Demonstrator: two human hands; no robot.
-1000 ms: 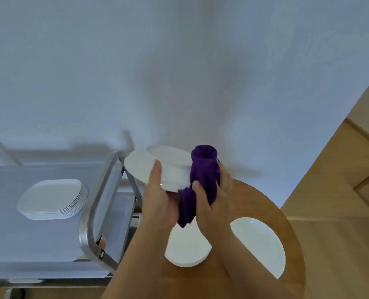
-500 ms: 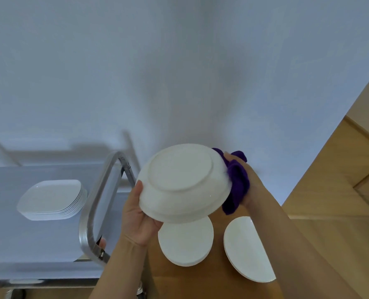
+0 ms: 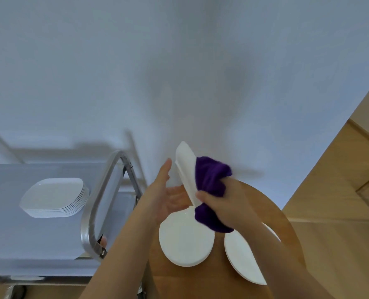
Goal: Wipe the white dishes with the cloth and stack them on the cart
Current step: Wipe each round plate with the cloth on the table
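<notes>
White wall stands behind a round wooden table [image 3: 271, 214]. Right hand [image 3: 220, 203] pinches the purple cloth [image 3: 211, 175] onto a dish [image 3: 186, 169] standing on edge. Left hand [image 3: 166, 197] is spread flat beside it, nearer the cart [image 3: 50, 238] on the left.
</notes>
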